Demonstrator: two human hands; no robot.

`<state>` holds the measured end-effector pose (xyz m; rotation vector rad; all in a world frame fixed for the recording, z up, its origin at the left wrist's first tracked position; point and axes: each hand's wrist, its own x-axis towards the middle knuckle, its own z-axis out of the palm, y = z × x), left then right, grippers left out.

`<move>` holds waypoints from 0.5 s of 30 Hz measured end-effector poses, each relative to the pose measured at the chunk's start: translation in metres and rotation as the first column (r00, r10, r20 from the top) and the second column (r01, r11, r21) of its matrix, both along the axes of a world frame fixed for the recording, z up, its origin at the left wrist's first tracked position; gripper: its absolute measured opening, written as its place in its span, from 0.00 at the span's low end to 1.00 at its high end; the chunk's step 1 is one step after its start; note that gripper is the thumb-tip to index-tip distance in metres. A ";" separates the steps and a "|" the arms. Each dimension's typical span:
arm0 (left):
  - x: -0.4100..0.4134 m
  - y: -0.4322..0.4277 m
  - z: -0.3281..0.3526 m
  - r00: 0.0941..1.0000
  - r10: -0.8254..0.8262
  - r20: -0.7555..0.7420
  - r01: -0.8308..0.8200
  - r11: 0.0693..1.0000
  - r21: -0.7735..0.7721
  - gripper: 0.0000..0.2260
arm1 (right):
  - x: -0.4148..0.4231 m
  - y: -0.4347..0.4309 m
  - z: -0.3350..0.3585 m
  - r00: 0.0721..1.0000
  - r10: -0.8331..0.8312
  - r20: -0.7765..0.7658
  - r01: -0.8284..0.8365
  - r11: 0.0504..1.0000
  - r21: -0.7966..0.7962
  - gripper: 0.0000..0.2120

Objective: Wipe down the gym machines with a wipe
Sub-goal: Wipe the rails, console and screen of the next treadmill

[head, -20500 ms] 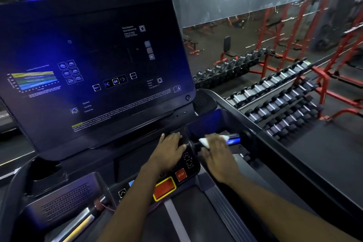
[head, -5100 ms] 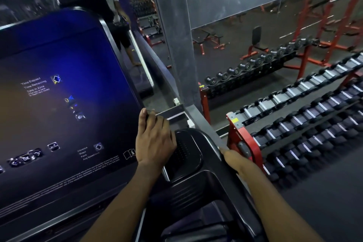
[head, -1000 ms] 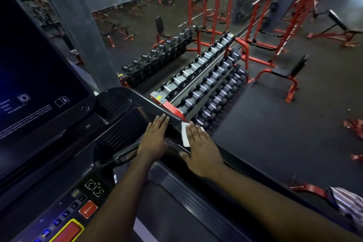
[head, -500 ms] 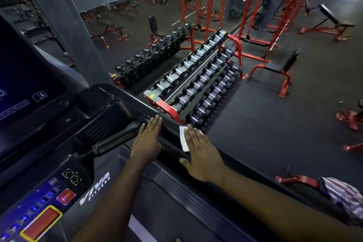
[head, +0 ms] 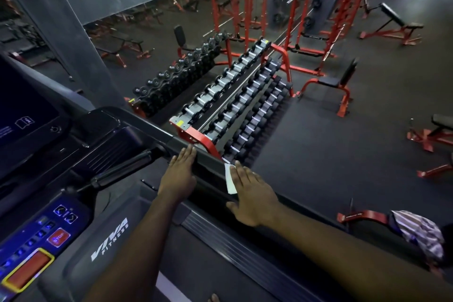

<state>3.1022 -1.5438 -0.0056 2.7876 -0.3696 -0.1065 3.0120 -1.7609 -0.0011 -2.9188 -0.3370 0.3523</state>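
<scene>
I stand on a black treadmill (head: 105, 247) marked VIVA FITNESS. Its right side rail (head: 210, 162) runs from the console down to the lower right. My right hand (head: 252, 193) lies flat on that rail with straight fingers and presses a white wipe (head: 230, 178) against it; the wipe's left edge shows beside the fingers. My left hand (head: 180, 175) rests flat on the rail's inner side, a little further up, fingers straight, holding nothing. A short black handlebar (head: 122, 171) sticks out just left of my left hand.
The console screen (head: 22, 110) and a control panel with a red STOP button (head: 58, 239) are at the left. Beyond the rail stands a red dumbbell rack (head: 235, 103), then red benches and squat racks on the dark floor. A patterned cloth (head: 421, 233) lies at the lower right.
Both hands have slid down the side rail toward me, the right one pushing the wipe along. The view has turned a little further right, away from the screen.
</scene>
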 end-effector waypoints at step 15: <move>-0.068 -0.077 -0.010 0.996 0.045 0.080 -0.037 0.994 -0.100 0.27 | -0.044 -0.045 0.005 0.999 0.001 -0.054 0.000 1.000 0.031 0.48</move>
